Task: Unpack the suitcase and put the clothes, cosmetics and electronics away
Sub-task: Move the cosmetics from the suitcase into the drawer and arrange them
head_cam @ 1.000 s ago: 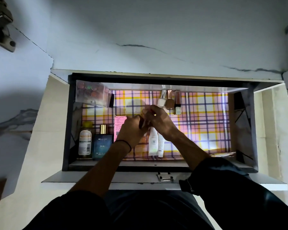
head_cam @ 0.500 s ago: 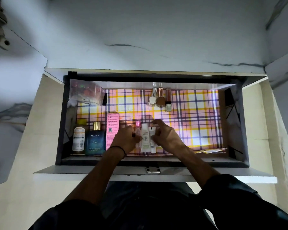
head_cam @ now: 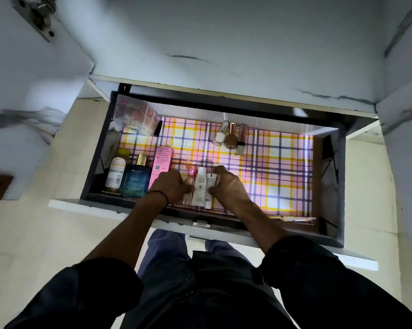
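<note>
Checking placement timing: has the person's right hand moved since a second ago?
Yes. The right hand moved from beside the three small nail-polish bottles toward the plaid-lined drawer's front, onto the small white tube.

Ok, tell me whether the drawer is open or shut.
Open. The drawer is pulled out, its plaid liner and blue cologne bottle exposed from above.

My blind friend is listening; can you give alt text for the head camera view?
A person's left hand holds a pink bottle and the right hand a small white tube, in an open drawer with perfume and nail polishes.
</note>
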The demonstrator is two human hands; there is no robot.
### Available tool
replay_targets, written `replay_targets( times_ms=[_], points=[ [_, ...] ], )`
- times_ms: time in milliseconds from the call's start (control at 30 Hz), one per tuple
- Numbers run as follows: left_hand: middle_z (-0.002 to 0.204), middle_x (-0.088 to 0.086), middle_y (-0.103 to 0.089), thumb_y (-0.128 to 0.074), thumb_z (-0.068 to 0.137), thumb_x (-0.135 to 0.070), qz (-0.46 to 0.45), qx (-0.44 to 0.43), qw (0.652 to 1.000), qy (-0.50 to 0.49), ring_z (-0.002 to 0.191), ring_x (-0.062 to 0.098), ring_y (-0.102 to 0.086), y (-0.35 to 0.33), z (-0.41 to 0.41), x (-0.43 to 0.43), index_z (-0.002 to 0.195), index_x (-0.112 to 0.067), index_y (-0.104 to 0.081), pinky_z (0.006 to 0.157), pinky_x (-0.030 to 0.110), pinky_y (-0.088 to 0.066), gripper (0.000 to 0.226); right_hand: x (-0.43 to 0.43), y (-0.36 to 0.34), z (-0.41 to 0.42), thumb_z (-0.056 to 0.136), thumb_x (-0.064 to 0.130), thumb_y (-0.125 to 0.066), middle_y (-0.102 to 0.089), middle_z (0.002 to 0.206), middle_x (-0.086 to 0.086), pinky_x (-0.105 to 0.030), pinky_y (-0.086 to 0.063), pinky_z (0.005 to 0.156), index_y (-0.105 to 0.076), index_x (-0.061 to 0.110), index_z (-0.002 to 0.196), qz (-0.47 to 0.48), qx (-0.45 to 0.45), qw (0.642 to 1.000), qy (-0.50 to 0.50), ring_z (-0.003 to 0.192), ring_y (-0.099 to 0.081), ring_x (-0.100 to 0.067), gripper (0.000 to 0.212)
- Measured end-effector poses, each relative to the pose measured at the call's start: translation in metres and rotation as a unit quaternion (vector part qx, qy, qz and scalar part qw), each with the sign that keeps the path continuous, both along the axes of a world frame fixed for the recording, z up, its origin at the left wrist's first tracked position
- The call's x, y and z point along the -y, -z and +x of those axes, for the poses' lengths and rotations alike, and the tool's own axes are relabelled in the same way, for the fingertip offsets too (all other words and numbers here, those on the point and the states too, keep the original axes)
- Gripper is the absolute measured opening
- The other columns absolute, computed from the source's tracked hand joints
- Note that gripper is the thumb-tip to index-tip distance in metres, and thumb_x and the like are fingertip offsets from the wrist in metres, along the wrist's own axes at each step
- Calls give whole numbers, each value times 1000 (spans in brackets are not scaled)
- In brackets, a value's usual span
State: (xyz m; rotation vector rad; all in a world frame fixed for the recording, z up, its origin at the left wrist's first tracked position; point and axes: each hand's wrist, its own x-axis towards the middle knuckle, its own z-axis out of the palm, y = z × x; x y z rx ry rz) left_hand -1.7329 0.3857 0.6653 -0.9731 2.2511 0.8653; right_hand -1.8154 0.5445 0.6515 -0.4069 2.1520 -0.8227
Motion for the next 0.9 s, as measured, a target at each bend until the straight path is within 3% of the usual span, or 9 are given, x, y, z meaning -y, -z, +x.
replay_targets(
  times_ms=[100,233,367,467,567,633,733,900],
  points=[
    [83,11,-69,-66,90,-39,-13,-47,999,-24,80,28,-67,-10,7,3,89,-7,-64,76,36,-53,32,-8,-7,-4,92,14,-67,-67,119,-12,-20,-44,58,-46,17,140,8,-27,999,33,90,-64,-25,53],
    [86,10,-68,-64,91,-28,4,-175,982,-66,84,29,-67,-28,29,5,92,-7,-66,77,41,-56,22,-19,-35,2,95,15,-61,-66,100,-8,-12,-31,42,-48,15,138,-16,-57,996,71,63,-55,-12,45],
    [81,4,-69,-60,90,-25,-23,-355,924,-138,77,25,-66,-58,75,3,95,-11,-70,77,40,-57,18,-6,-78,43,97,16,-60,-62,86,4,-11,-36,48,-58,14,125,-107,-126,984,66,64,-58,-7,29],
    [79,4,-70,-59,91,-20,-27,-440,869,-225,73,21,-67,-79,133,0,94,-13,-71,72,37,-57,14,21,-104,97,95,14,-60,-63,77,8,-16,-44,56,-64,17,113,-196,-136,970,35,60,-60,-4,19],
    [77,8,-70,-57,94,-8,-41,-461,837,-293,66,12,-66,-97,213,-6,93,-8,-70,62,19,-51,13,53,-116,166,91,13,-61,-63,78,7,-30,-51,65,-65,19,105,-250,-104,962,-27,69,-64,-17,15],
    [77,5,-70,-56,94,-6,-71,-450,828,-326,61,7,-63,-101,290,-9,92,-6,-70,56,11,-45,14,74,-118,232,93,11,-62,-63,78,2,-24,-48,56,-65,17,102,-261,-60,959,-91,65,-62,-19,11],
    [74,2,-71,-57,94,-7,-118,-423,803,-403,58,9,-64,-95,408,-15,91,-11,-70,53,10,-42,14,97,-114,328,93,10,-62,-64,77,-3,-13,-40,48,-66,17,97,-270,11,945,-186,62,-59,-18,9],
    [72,2,-71,-57,93,-8,-165,-393,703,-569,59,9,-63,-86,582,-42,91,-14,-69,55,10,-44,14,126,-104,487,92,11,-61,-67,74,-1,-22,-41,51,-67,14,100,-219,104,898,-366,57,-61,-13,10]
  ],
)
